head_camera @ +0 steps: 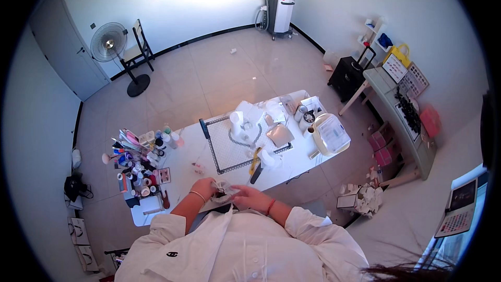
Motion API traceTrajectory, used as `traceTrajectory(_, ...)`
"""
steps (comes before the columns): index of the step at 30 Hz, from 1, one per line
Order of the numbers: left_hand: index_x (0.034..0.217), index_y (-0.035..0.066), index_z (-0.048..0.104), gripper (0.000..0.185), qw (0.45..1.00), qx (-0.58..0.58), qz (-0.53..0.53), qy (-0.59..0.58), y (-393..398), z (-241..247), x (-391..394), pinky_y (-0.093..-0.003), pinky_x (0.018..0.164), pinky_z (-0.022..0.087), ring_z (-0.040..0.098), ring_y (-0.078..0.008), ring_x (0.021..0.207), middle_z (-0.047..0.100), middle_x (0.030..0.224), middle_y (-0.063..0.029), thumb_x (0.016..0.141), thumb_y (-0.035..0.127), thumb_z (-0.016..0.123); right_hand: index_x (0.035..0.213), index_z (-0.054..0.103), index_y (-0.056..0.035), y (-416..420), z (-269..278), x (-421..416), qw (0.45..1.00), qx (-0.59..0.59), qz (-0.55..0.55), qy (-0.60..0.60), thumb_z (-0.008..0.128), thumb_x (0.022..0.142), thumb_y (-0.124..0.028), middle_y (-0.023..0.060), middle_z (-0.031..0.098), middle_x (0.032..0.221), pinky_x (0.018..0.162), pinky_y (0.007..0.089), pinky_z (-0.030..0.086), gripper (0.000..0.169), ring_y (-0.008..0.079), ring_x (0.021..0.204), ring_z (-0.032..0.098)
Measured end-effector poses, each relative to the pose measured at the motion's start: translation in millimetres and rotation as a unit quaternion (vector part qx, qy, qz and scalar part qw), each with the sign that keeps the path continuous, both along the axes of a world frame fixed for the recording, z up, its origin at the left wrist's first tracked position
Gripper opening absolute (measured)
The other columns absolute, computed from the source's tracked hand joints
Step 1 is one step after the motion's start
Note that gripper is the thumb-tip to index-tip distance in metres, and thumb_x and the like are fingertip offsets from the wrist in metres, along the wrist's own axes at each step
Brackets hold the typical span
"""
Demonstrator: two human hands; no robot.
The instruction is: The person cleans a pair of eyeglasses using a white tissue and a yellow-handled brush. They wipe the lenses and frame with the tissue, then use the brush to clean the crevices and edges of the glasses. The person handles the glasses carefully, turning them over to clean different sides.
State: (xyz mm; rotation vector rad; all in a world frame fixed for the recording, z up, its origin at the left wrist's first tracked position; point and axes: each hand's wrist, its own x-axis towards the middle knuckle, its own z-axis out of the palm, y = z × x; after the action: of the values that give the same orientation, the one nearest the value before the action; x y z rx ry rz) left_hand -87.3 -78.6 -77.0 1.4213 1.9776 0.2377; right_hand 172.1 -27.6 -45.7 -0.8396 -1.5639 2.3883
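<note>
At the near edge of the table, a crumpled clear plastic bag (pixel 222 185) with something dark inside sits between my hands. My left hand (pixel 203 188) grips its left side, with the fingertips partly hidden by the plastic. On the other side, my right hand (pixel 250 197) holds the bag's edge with its fingers stretched towards the left. Beyond them lies a white patterned mat with a dark lace border (pixel 219 147). A dark-handled tool with a yellow part (pixel 255 173) rests near the mat's right edge, beside a white bottle-like item (pixel 268 159).
Brushes, jars and small bottles (pixel 143 164) crowd the table's left end. A lidded container (pixel 332 134), cans (pixel 301 113) and a beige pouch (pixel 280 135) stand or lie to the right. A full waste bin (pixel 348 200) is on the floor at right. A standing fan (pixel 110 43) is far left.
</note>
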Motion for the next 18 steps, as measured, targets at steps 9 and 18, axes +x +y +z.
traceTrajectory(9,0.109,0.008,0.070,0.039,0.999,0.030,0.031,0.022,-8.1,-2.3,-21.6,-0.0442,0.083,0.054,0.069,-0.0377,0.090,0.072,0.092,-0.0204,0.074,0.024,0.076,0.058,0.038,-0.0088,40.1,284.4,119.9,0.796,0.458,-0.044,0.393,0.061,0.091,-0.006,0.0015,0.037,0.057,0.088,0.0512,0.041,0.040,0.0226,0.053,0.039)
traceTrajectory(18,0.109,0.008,0.069,0.040,0.998,0.040,-0.012,0.046,5.8,-2.0,-20.8,-0.0458,0.084,0.054,0.068,-0.0384,0.093,0.071,0.092,-0.0205,0.075,0.028,0.078,0.060,0.041,-0.0088,-36.5,373.5,177.9,0.538,0.694,0.015,0.478,0.061,0.090,-0.004,0.0011,0.040,0.059,0.085,0.0482,0.042,0.037,0.0212,0.055,0.041)
